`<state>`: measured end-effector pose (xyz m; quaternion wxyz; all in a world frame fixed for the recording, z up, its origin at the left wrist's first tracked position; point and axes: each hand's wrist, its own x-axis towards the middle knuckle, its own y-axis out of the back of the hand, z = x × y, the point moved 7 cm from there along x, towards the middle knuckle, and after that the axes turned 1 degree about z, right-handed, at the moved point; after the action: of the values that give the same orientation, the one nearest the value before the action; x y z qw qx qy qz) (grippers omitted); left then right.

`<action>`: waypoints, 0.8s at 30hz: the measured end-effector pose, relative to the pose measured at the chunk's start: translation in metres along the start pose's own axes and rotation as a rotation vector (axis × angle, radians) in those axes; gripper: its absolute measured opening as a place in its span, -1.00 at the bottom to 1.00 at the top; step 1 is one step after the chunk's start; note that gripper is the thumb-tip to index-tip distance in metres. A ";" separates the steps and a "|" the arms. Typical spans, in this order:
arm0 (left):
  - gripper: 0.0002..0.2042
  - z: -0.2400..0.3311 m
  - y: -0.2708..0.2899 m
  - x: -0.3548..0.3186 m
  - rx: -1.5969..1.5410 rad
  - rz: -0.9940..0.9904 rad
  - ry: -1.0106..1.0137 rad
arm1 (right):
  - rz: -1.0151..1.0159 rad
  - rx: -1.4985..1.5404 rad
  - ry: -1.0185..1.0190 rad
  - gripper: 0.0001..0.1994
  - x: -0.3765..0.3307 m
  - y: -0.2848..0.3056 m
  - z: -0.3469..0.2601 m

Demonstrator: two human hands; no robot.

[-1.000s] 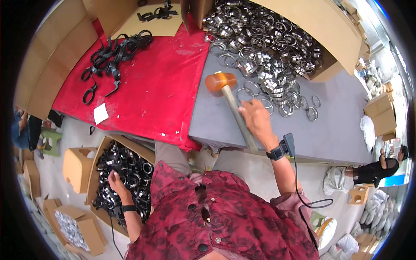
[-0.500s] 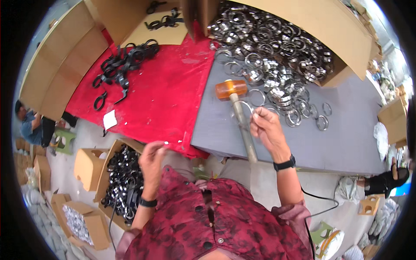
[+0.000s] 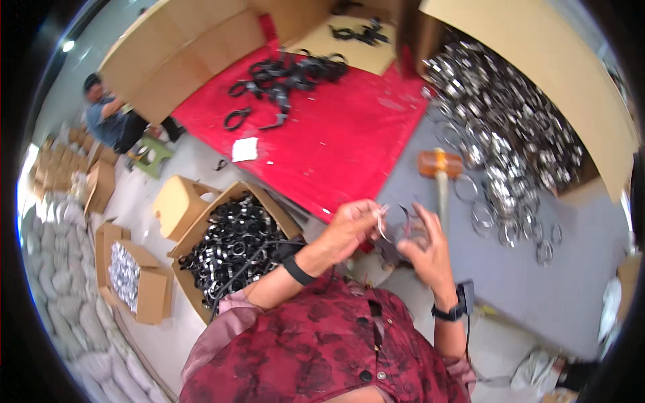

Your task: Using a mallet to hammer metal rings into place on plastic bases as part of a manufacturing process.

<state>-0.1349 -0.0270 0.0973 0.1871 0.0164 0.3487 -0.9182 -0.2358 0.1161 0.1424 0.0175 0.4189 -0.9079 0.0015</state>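
A: Where are the hands?

B: Both are raised together over the near edge of the table (image 3: 537, 282). The left hand (image 3: 349, 228) has its fingers pinched on a thin metal ring (image 3: 393, 225); the right hand (image 3: 426, 252) is closed on the same ring from its 3 o'clock side.

A: And what lies about them?

B: At 12 o'clock from the hands, a mallet (image 3: 440, 174) with an orange head lies on the grey table top, untouched. At 1 o'clock is a heap of shiny metal rings (image 3: 510, 141). At 11 o'clock, a red cloth (image 3: 349, 141) carries black clamps (image 3: 282, 77). At 9 o'clock, down on the floor, an open cardboard box (image 3: 232, 245) holds more black rings.

A: Anyone else?

B: A seated person (image 3: 111, 124), far off at 10 o'clock.
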 end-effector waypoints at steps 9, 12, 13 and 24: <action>-0.78 0.021 0.040 -0.006 0.132 0.044 -0.011 | -0.037 -0.590 0.162 -0.22 0.014 -0.043 -0.001; -0.82 0.097 0.106 0.010 0.893 0.334 -0.430 | 0.083 -0.585 0.118 -0.22 0.020 -0.033 0.008; -0.80 0.138 0.112 0.012 1.175 0.508 -0.584 | 0.092 -0.587 0.113 -0.22 0.022 -0.031 0.014; -0.74 0.202 0.220 0.099 1.784 0.843 -0.507 | 0.104 -0.616 0.178 -0.21 0.014 -0.040 0.009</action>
<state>-0.1288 -0.3419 0.0941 0.4833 0.0762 -0.5470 -0.6793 -0.2145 0.0796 0.1328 0.2228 0.3449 -0.8808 -0.2359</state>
